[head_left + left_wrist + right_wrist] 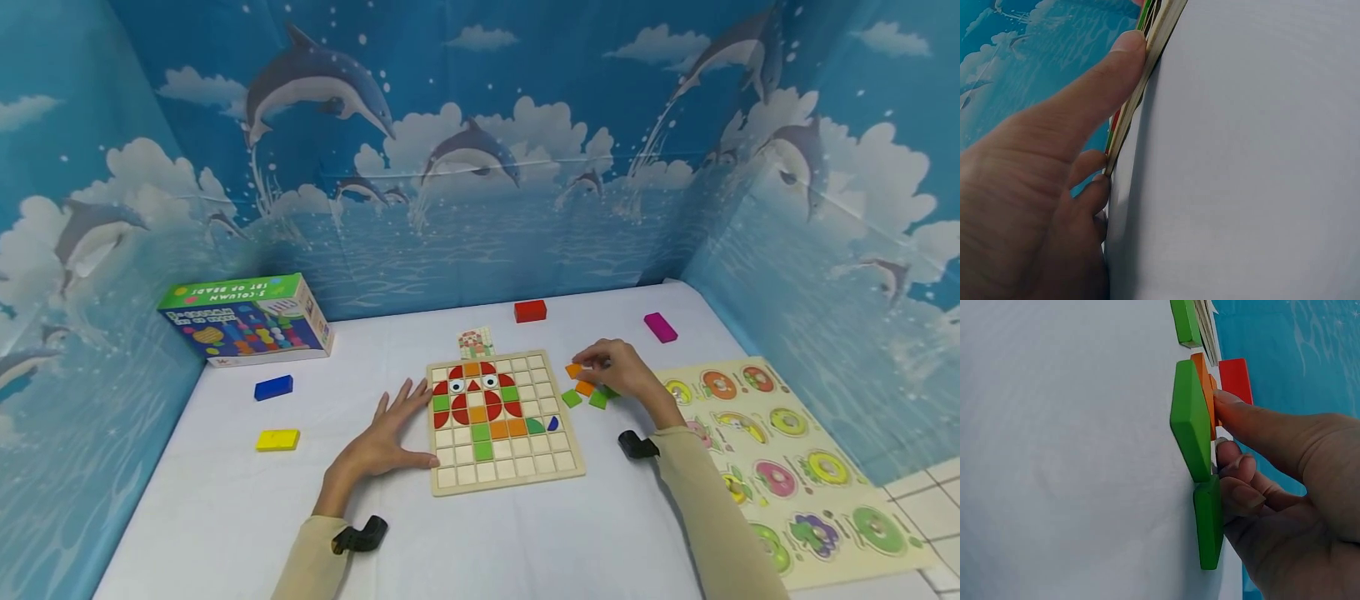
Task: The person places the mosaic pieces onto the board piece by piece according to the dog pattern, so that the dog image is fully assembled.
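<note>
**Hands at the puzzle board**

The left hand (pixel 390 437) is laid flat, fingers spread, against the left edge of the puzzle board (pixel 501 471). Right of the board, an orange tile (pixel 573 371) is pinched by the right hand (pixel 626 375); the tile is partly hidden by fingers, beside green tiles (pixel 597 399).

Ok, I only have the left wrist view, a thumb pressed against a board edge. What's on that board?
Observer: The board is partly filled with a figure made of red, orange and green tiles, with two eyes.
Operator: And the other hand?
Observer: The right hand holds an orange tile on the table just right of the board.
Operator: Any loose pieces there?
Observer: Yes, green tiles lie beside that hand.
</note>
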Motion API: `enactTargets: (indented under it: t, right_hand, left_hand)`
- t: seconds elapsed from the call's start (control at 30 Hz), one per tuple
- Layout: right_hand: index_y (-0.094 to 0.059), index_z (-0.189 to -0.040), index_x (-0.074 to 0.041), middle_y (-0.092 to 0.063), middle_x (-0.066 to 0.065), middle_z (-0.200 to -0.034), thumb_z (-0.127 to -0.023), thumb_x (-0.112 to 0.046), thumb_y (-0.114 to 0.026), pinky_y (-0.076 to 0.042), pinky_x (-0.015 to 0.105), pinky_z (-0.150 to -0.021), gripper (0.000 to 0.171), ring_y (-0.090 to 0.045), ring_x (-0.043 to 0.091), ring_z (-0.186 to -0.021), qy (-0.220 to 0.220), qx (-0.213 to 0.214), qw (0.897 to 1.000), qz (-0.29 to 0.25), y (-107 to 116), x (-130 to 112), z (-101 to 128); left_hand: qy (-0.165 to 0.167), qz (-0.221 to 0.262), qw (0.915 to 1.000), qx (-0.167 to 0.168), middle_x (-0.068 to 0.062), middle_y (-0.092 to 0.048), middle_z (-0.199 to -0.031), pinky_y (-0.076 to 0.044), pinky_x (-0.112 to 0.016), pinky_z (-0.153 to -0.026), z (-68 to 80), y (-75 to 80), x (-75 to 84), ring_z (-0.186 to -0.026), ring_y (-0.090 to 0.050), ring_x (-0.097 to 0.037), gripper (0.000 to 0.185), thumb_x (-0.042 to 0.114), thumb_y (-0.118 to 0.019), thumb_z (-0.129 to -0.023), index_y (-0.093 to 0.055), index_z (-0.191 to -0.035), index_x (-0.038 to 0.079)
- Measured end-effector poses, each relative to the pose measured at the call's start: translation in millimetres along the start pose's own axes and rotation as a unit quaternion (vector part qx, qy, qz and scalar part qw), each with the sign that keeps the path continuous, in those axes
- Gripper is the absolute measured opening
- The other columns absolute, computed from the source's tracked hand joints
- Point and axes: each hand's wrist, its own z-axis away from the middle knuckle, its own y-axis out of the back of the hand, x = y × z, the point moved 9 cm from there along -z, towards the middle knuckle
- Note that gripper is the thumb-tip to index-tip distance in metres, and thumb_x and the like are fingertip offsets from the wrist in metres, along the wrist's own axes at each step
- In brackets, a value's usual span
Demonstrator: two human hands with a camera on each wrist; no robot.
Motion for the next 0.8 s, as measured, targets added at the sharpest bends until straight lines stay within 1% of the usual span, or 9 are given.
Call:
enactTargets:
  t: [0.23, 0.33, 0.47, 0.57, 0.67, 0.8]
  right_hand:
    - [-0.079, -0.110, -0.001, -0.063, 0.007, -0.089, -0.095, -0.008, -0.083, -0.046, 0.026, -0.071, 0.017, -0.055, 0.025, -0.090, -0.024, -0.001, 1.000, -0.013, -1, 2, -1]
    - [-0.076, -0.106, -0.002, -0.063, 0.007, -0.088, -0.094, -0.007, -0.084, -0.048, 0.025, -0.071, 0.015, -0.056, 0.024, -0.087, -0.026, 0.006, 0.999, -0.017, -1, 3, -1]
    - [-0.077, -0.102, -0.002, -0.071, 0.007, -0.089, -0.093, -0.006, -0.085, -0.053, 0.022, -0.070, 0.012, -0.061, 0.024, -0.083, -0.023, 0.022, 0.999, -0.027, 1, 4, 0]
    - [-0.081, -0.102, -0.002, -0.076, 0.007, -0.092, -0.095, -0.007, -0.083, -0.056, 0.021, -0.071, 0.009, -0.064, 0.024, -0.083, -0.025, 0.037, 0.998, -0.037, 3, 6, 3]
    - [-0.083, -0.105, -0.002, -0.078, 0.008, -0.093, -0.098, -0.008, -0.081, -0.058, 0.019, -0.072, 0.010, -0.066, 0.023, -0.082, -0.029, 0.050, 0.997, -0.053, 5, 9, 7]
    - [-0.082, -0.110, -0.001, -0.078, 0.009, -0.091, -0.099, -0.009, -0.079, -0.057, 0.020, -0.066, 0.015, -0.066, 0.023, -0.078, -0.035, 0.050, 0.995, -0.079, 4, 10, 11]
  left_hand:
    - [0.001, 0.000, 1.0000, 0.001, -0.002, -0.015, -0.181, 0.013, -0.058, -0.133, 0.6, -0.1, 0.1, -0.168, 0.007, -0.031, 0.115, 0.039, -0.097, -0.079, -0.032, -0.171, 0.016]
    - [0.002, -0.001, 1.0000, 0.001, -0.002, -0.015, -0.181, 0.013, -0.057, -0.134, 0.7, 0.1, 0.3, -0.168, 0.006, -0.030, 0.115, 0.039, -0.097, -0.079, -0.032, -0.171, 0.016]
    - [0.008, -0.003, 1.0000, 0.001, 0.000, -0.014, -0.181, 0.012, -0.056, -0.134, 1.0, 0.3, -1.6, -0.168, 0.006, -0.028, 0.117, 0.040, -0.098, -0.078, -0.032, -0.172, 0.017]
    - [0.009, -0.004, 1.0000, 0.001, -0.001, -0.014, -0.181, 0.012, -0.057, -0.134, 0.9, -0.7, -2.6, -0.168, 0.006, -0.028, 0.117, 0.040, -0.098, -0.078, -0.032, -0.172, 0.017]
    - [0.007, -0.003, 1.0000, 0.001, -0.002, -0.014, -0.181, 0.013, -0.058, -0.134, 0.2, -1.4, -2.0, -0.168, 0.006, -0.029, 0.116, 0.040, -0.098, -0.078, -0.032, -0.171, 0.017]
    - [0.006, -0.002, 1.0000, 0.006, -0.002, -0.015, -0.181, 0.012, -0.058, -0.134, -0.3, -0.5, -0.9, -0.168, 0.005, -0.029, 0.116, 0.039, -0.098, -0.078, -0.033, -0.171, 0.016]
